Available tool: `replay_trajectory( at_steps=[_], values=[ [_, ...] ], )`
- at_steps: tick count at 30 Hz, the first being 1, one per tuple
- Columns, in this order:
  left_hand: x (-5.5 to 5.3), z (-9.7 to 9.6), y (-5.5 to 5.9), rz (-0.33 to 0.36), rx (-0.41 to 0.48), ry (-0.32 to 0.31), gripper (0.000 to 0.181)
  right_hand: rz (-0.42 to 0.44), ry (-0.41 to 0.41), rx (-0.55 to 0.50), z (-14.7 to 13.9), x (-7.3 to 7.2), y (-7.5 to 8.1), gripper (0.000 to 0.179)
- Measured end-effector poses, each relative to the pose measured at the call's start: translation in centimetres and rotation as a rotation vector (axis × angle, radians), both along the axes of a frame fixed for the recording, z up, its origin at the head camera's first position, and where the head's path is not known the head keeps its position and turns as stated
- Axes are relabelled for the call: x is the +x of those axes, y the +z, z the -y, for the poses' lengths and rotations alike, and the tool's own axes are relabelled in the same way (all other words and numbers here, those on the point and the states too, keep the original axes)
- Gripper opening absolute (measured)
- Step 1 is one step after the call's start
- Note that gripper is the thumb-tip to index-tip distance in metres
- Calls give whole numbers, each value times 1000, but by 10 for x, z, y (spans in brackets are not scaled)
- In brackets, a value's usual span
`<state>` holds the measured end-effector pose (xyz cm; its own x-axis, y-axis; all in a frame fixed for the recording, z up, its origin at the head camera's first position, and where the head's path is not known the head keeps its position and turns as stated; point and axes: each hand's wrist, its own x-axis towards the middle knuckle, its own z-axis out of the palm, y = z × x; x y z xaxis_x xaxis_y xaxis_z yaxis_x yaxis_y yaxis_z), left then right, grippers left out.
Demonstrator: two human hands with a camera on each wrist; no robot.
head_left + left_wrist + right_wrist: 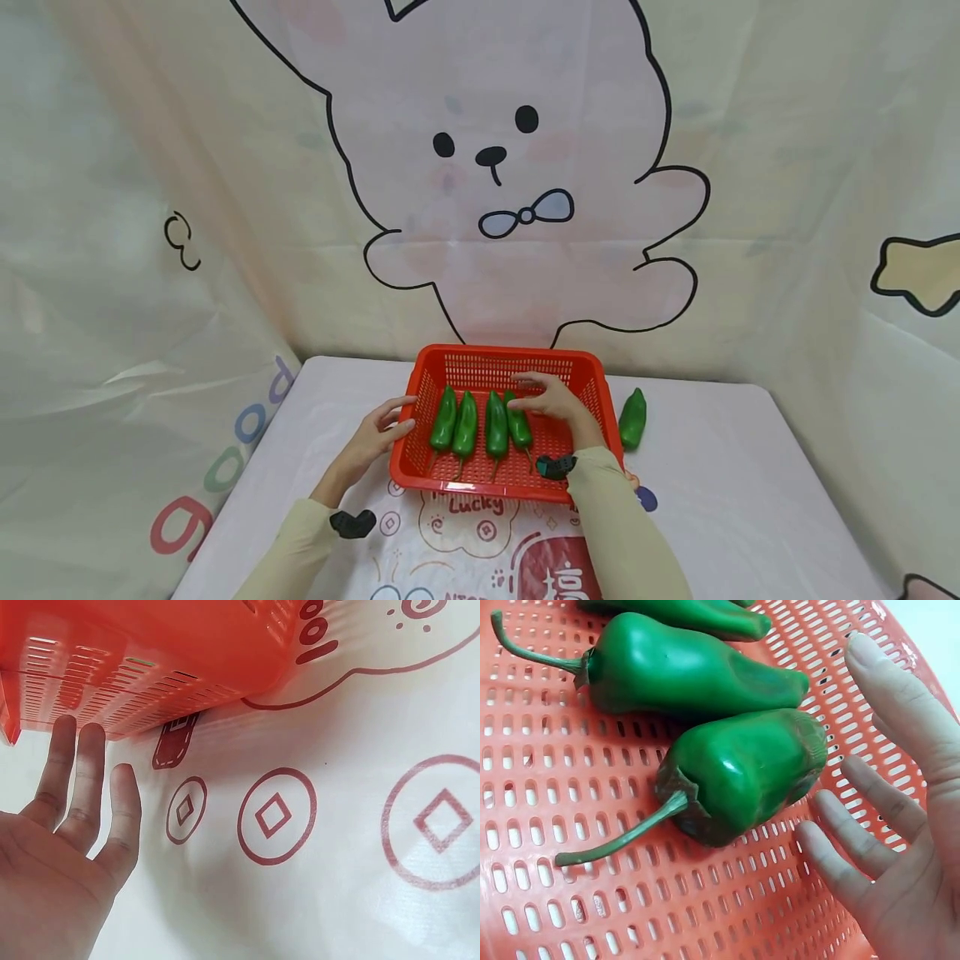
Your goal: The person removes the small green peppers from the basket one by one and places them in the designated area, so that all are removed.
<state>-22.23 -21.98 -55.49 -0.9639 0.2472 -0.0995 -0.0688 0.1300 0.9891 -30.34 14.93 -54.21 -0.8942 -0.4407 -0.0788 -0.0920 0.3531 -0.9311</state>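
A red plastic basket (480, 486) with slotted walls stands on the table, several green peppers lying side by side in it, stems toward the person. My left hand (372, 437) is at the basket's left wall, fingers extended; in the left wrist view its fingertips (91, 739) reach up to the slotted side. Inside the basket, my right hand (551, 398) hovers by the rightmost pepper (518, 425). The right wrist view shows that hand's fingers spread beside the blunt end of this pepper (742, 769), with nothing held.
One more green pepper (633, 419) lies on the table just outside the basket's right wall. A white printed cloth (720, 483) covers the table. Behind the basket hangs a backdrop (600, 275) with a cartoon figure; further sheets (112, 333) close off both sides.
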Motion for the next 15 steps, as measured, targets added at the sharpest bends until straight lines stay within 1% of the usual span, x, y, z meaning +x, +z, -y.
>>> replay_trajectory(
  at_steps=[3,9,15],
  values=[
    [1,0,0,-1,-3,-7,52,-15,-6,24,1,0,-3,59],
    [2,-1,0,-11,11,-25,51,-7,15,33,5,1,-9,60],
    [2,-1,1,-6,15,-31,52,-13,23,47,10,1,-11,63]
  ],
)
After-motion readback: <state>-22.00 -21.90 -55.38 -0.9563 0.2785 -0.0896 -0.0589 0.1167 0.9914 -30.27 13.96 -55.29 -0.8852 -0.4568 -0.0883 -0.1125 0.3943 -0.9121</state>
